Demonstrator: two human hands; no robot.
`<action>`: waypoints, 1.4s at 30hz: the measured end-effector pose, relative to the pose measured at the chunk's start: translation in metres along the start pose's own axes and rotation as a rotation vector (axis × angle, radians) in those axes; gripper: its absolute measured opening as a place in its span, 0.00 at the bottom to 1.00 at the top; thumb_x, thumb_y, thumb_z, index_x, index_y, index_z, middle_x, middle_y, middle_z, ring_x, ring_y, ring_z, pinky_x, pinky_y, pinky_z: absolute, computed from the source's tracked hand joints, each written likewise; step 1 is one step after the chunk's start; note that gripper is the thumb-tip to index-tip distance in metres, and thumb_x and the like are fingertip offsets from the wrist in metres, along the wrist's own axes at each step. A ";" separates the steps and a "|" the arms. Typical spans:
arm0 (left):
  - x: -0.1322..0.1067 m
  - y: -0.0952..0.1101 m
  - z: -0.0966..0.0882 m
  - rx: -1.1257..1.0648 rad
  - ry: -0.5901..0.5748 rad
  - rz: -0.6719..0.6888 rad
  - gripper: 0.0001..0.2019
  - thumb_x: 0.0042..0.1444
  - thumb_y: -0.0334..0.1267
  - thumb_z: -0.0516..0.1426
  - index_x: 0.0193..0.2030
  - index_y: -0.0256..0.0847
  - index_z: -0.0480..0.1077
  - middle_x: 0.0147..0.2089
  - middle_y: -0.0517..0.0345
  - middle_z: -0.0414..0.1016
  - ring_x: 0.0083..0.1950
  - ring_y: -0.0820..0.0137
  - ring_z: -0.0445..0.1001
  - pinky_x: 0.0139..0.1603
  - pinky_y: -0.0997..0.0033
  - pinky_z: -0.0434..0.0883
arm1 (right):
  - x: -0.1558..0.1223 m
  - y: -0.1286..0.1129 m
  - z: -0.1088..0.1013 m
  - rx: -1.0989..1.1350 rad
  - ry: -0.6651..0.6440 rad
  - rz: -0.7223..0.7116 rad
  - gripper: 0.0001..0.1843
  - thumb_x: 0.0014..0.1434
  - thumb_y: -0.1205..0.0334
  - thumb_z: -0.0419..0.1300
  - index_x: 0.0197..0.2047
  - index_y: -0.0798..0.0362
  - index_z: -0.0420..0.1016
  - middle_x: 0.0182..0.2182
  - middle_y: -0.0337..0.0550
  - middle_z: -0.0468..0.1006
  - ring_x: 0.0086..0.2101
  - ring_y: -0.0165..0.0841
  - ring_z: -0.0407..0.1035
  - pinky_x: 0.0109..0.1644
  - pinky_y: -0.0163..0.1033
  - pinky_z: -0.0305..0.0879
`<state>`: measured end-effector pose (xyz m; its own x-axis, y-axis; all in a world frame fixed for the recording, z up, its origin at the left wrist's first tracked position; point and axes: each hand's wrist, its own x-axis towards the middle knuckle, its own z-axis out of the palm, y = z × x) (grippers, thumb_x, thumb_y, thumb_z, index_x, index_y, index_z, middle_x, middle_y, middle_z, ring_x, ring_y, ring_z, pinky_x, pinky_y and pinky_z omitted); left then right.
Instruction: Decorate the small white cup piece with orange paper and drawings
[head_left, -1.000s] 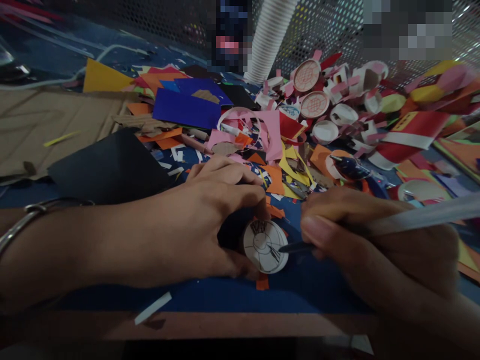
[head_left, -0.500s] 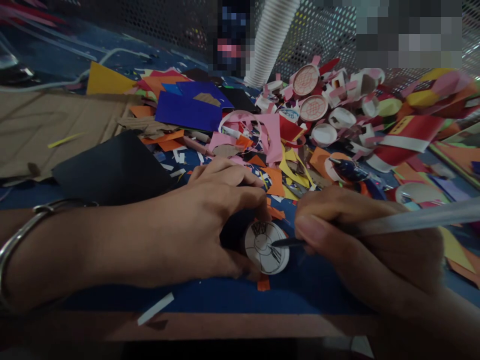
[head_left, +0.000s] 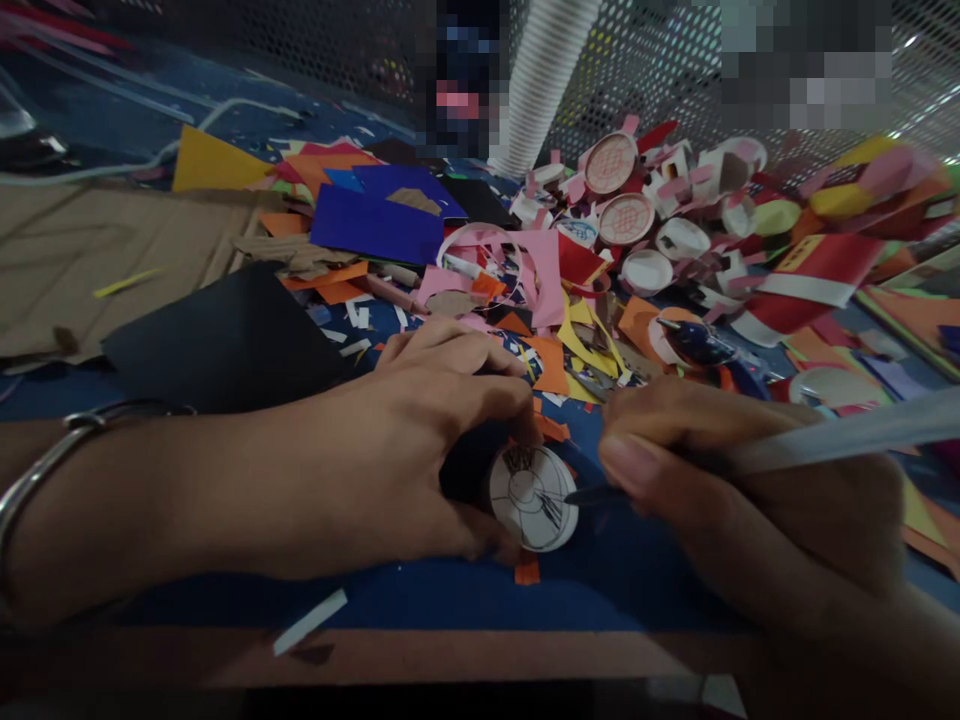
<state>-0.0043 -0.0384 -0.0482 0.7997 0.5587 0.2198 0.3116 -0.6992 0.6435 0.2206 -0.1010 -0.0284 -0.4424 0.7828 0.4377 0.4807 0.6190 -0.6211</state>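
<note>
My left hand (head_left: 457, 420) grips a small round white paper disc (head_left: 529, 520) between thumb and fingers, near the front of the blue table. Black lines on the disc form a small inner circle with spokes, and some sections are hatched dark. Closed around a pen (head_left: 840, 437) is my right hand (head_left: 750, 510), just right of the disc. The dark pen tip meets or hovers at the disc's right part; I cannot tell if it touches. Orange paper scraps (head_left: 527, 569) lie by the disc.
Behind my hands spread coloured paper scraps (head_left: 551, 362), blue sheets (head_left: 382, 220) and small white paper rings (head_left: 649, 270). A black sheet (head_left: 225, 325) and cardboard (head_left: 97, 240) are at left. A ribbed white pipe (head_left: 547, 80) stands before the mesh panel (head_left: 300, 50). The table edge (head_left: 450, 655) is close.
My right hand and the pen have shifted slightly right, taking the tip from near the disc's centre toward its right edge. My left hand and the disc stay in place.
</note>
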 end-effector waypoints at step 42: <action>0.003 -0.001 -0.001 0.020 -0.036 0.001 0.23 0.43 0.52 0.75 0.44 0.49 0.78 0.52 0.54 0.70 0.59 0.52 0.63 0.54 0.51 0.68 | 0.003 -0.004 0.001 -0.055 -0.037 -0.045 0.11 0.65 0.73 0.55 0.36 0.47 0.68 0.25 0.36 0.73 0.23 0.29 0.69 0.25 0.38 0.67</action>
<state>-0.0032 -0.0359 -0.0471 0.8179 0.5418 0.1936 0.3205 -0.7085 0.6287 0.2169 -0.1016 -0.0252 -0.4914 0.7519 0.4396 0.5002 0.6568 -0.5643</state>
